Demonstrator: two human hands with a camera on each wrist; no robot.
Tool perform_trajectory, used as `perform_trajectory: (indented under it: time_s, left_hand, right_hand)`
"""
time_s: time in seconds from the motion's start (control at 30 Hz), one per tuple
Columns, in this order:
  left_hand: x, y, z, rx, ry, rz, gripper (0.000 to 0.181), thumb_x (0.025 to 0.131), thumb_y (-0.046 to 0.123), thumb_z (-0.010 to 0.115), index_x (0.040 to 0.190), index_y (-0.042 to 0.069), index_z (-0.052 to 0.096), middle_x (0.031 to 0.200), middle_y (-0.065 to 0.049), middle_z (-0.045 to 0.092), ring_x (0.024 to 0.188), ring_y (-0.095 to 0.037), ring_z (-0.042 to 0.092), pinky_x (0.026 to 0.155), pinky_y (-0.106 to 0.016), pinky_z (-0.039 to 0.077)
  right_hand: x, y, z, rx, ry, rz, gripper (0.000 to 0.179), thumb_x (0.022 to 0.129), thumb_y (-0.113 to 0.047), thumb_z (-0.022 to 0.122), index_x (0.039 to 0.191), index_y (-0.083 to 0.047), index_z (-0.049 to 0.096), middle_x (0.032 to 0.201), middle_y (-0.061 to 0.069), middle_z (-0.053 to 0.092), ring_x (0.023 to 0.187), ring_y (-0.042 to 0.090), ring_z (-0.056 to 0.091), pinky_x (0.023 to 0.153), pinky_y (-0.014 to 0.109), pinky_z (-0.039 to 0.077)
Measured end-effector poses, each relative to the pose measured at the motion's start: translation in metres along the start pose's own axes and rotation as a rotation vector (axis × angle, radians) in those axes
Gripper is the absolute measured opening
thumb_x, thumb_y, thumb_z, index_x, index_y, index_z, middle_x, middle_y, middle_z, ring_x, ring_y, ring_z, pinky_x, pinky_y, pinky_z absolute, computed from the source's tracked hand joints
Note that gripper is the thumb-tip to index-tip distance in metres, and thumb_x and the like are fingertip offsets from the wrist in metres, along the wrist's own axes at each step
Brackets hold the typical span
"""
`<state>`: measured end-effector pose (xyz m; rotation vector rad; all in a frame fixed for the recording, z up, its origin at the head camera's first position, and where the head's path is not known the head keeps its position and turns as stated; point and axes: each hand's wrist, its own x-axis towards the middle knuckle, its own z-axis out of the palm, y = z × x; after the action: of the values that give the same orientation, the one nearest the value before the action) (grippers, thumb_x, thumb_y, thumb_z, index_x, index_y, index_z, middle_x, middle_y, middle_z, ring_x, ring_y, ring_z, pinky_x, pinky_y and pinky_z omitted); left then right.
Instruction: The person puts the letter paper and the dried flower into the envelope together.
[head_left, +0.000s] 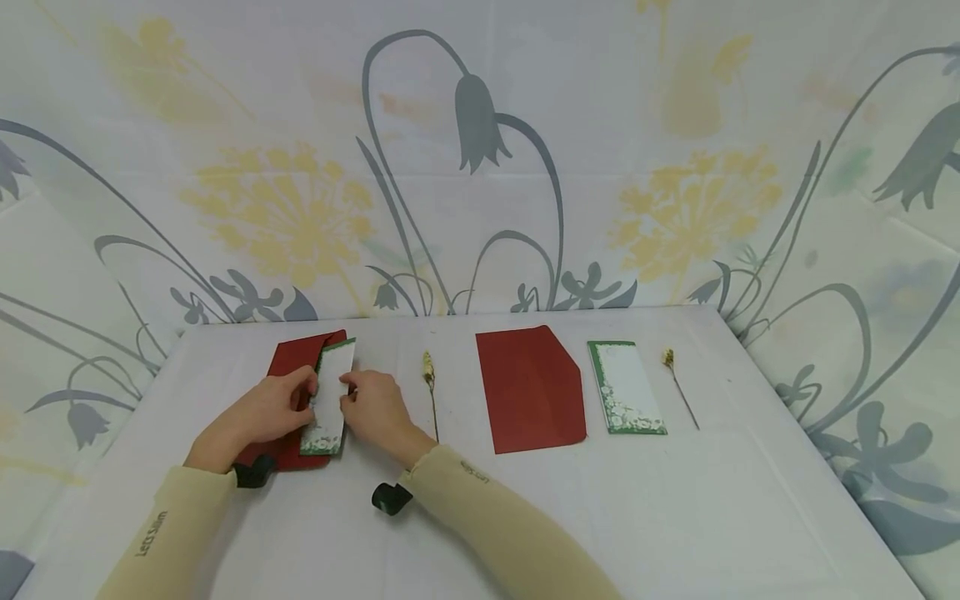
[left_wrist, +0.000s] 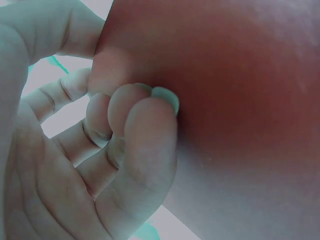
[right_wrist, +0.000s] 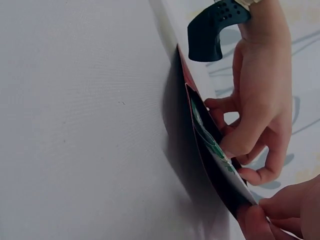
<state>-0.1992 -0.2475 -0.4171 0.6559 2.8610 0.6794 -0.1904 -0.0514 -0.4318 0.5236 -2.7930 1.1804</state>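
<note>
A red envelope (head_left: 294, 353) lies at the left of the table, under a white card with a green floral border (head_left: 330, 393). My left hand (head_left: 264, 410) grips the envelope along the card's left side, its thumb at the card. In the left wrist view, bent fingers are against the red paper (left_wrist: 245, 85). My right hand (head_left: 379, 410) pinches the card's right edge. From the right wrist view, the envelope's mouth (right_wrist: 204, 145) gapes, with the card's green edge (right_wrist: 214, 148) inside it. The fingertips behind the paper are partly hidden.
Right of the hands lies a dried flower stem (head_left: 431, 383). Farther right are a second red envelope (head_left: 531, 392), another green-bordered card (head_left: 628, 387) and another dried flower (head_left: 678, 383). A patterned cloth (head_left: 480, 208) rises behind the white table (head_left: 600, 517).
</note>
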Motion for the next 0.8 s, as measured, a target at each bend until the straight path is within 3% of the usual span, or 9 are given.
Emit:
perform_trajectory:
  time_s: [0.47, 0.8]
  left_hand:
    - [-0.001, 0.001, 0.000, 0.008, 0.009, -0.020, 0.028, 0.081, 0.008, 0.068, 0.102, 0.012, 0.050, 0.063, 0.000, 0.041, 0.058, -0.015, 0.042, 0.055, -0.031, 0.035]
    - [0.001, -0.001, 0.002, 0.027, 0.007, -0.022, 0.013, 0.084, 0.008, 0.060, 0.095, 0.013, 0.057, 0.062, 0.002, 0.041, 0.056, -0.013, 0.041, 0.054, -0.030, 0.034]
  right_hand:
    - [0.004, -0.002, 0.010, 0.066, -0.065, 0.027, 0.028, 0.093, -0.010, 0.067, 0.121, -0.006, 0.071, 0.081, -0.006, 0.069, 0.065, -0.003, 0.053, 0.060, 0.012, 0.042]
    - [0.006, 0.007, 0.022, 0.134, -0.105, 0.056, 0.032, 0.092, -0.008, 0.067, 0.124, -0.005, 0.068, 0.078, -0.007, 0.064, 0.065, -0.002, 0.051, 0.060, 0.013, 0.041]
